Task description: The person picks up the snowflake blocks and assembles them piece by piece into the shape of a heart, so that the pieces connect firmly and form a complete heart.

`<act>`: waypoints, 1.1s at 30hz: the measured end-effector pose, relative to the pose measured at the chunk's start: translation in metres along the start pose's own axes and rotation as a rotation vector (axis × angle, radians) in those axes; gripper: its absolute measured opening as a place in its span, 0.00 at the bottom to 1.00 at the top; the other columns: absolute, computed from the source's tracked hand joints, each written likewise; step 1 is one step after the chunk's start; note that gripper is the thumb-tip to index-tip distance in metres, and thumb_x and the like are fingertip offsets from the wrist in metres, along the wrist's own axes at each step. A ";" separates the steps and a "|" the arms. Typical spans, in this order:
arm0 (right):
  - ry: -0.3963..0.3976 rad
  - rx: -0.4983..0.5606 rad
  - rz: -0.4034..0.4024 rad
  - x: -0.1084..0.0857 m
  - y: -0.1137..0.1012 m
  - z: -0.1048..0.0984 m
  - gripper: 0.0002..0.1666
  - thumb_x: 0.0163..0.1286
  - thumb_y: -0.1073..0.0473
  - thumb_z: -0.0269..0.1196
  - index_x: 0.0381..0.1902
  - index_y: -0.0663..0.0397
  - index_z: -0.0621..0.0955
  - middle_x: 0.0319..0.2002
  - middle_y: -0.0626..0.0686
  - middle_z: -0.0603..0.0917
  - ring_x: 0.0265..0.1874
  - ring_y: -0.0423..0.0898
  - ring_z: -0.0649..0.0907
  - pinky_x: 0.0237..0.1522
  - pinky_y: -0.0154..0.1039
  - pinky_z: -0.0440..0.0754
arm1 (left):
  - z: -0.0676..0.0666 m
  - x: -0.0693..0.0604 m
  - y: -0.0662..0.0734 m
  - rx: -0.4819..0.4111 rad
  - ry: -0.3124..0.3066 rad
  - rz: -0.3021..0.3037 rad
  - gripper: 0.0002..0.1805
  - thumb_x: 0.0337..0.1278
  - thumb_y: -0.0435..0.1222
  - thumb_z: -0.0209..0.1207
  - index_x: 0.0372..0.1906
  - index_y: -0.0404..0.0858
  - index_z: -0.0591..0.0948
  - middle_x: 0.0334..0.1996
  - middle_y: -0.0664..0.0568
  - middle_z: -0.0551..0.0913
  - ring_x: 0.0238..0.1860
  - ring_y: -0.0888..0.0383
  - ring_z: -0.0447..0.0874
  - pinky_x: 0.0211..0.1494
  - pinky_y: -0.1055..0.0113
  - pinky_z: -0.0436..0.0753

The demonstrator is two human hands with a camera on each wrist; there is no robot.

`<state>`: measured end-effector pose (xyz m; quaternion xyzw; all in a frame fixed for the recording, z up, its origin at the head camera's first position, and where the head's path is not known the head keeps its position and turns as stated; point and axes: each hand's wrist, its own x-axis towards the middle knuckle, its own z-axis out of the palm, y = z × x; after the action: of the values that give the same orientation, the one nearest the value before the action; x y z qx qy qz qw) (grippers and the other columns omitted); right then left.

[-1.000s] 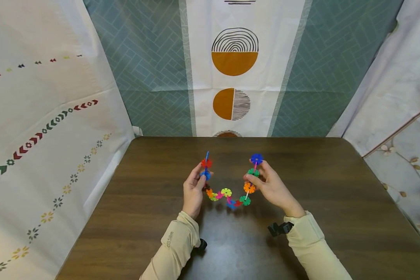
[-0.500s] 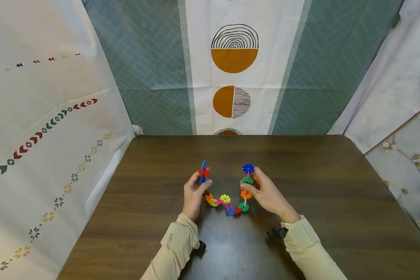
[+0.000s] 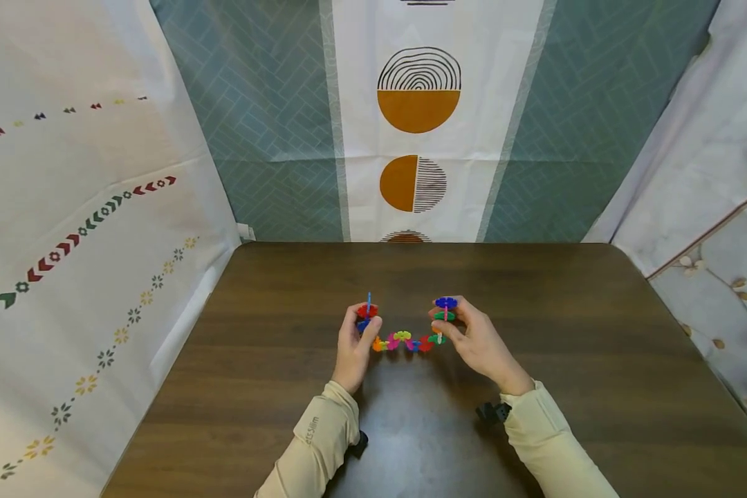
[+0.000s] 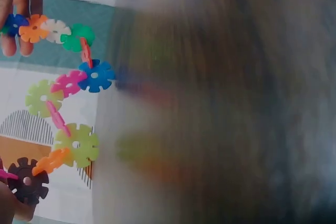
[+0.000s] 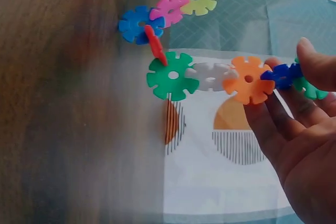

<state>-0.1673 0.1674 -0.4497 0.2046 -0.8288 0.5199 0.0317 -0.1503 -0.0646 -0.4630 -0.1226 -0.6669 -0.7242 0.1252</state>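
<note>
A chain of colourful plastic snowflake discs (image 3: pixel 402 335), slotted edge to edge, hangs in a U between both hands over the table. My left hand (image 3: pixel 352 353) pinches its left arm, near a blue disc and a red disc (image 3: pixel 367 311). In the left wrist view a dark brown disc (image 4: pixel 28 188) sits by those fingers. My right hand (image 3: pixel 484 347) grips the other arm between thumb and fingers; a dark blue disc (image 3: pixel 446 302) tops that end. An orange disc (image 5: pixel 252 88) lies against the right fingers in the right wrist view. The fingers partly cover the gripped discs.
The dark wooden table (image 3: pixel 255 332) spreads under both hands. Patterned cloths hang behind it and at the sides, including a white one (image 3: pixel 118 228) at the left. Each sleeve carries a small black wrist camera, such as the right one (image 3: pixel 493 413).
Both hands have come lower in the head view, and the right one moved slightly left. The chain has tilted, so its discs now show more edge-on. Both grips persist.
</note>
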 end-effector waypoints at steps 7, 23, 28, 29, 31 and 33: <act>0.028 0.003 -0.035 0.002 0.004 0.006 0.32 0.71 0.56 0.59 0.70 0.44 0.65 0.47 0.53 0.83 0.41 0.46 0.84 0.39 0.36 0.82 | 0.002 0.010 -0.007 0.276 -0.045 0.015 0.11 0.70 0.36 0.55 0.47 0.32 0.78 0.40 0.46 0.75 0.33 0.56 0.73 0.37 0.68 0.74; 0.019 0.010 -0.144 0.007 0.008 0.019 0.24 0.77 0.62 0.48 0.70 0.54 0.66 0.58 0.56 0.73 0.56 0.55 0.77 0.56 0.44 0.78 | 0.013 0.021 -0.007 0.365 -0.196 0.127 0.21 0.67 0.45 0.58 0.61 0.45 0.77 0.37 0.55 0.75 0.33 0.60 0.75 0.36 0.65 0.80; 0.011 0.031 -0.106 0.009 0.006 0.020 0.23 0.79 0.60 0.47 0.68 0.57 0.66 0.60 0.56 0.72 0.58 0.59 0.76 0.59 0.49 0.75 | 0.016 0.024 -0.007 0.362 -0.173 0.148 0.16 0.68 0.43 0.57 0.53 0.40 0.83 0.34 0.54 0.75 0.33 0.58 0.73 0.36 0.65 0.78; 0.009 0.038 -0.100 0.009 0.006 0.020 0.24 0.78 0.61 0.47 0.70 0.56 0.64 0.59 0.57 0.72 0.58 0.58 0.76 0.58 0.49 0.76 | 0.016 0.024 -0.007 0.354 -0.167 0.151 0.15 0.68 0.42 0.57 0.53 0.39 0.83 0.34 0.53 0.75 0.33 0.58 0.73 0.36 0.64 0.78; 0.013 0.031 -0.107 0.009 0.002 0.019 0.29 0.77 0.65 0.48 0.73 0.54 0.57 0.56 0.59 0.74 0.52 0.60 0.79 0.53 0.46 0.79 | 0.017 0.024 -0.007 0.343 -0.163 0.149 0.17 0.68 0.41 0.57 0.57 0.41 0.81 0.38 0.53 0.77 0.36 0.58 0.75 0.40 0.63 0.80; 0.020 0.025 -0.122 0.008 -0.007 0.018 0.37 0.75 0.69 0.49 0.76 0.53 0.49 0.50 0.60 0.76 0.45 0.60 0.80 0.45 0.42 0.81 | 0.017 0.025 -0.008 0.320 -0.170 0.155 0.20 0.68 0.39 0.57 0.62 0.43 0.77 0.40 0.52 0.78 0.37 0.59 0.76 0.42 0.61 0.81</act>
<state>-0.1691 0.1470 -0.4499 0.2498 -0.8079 0.5293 0.0691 -0.1761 -0.0471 -0.4603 -0.2127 -0.7702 -0.5843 0.1418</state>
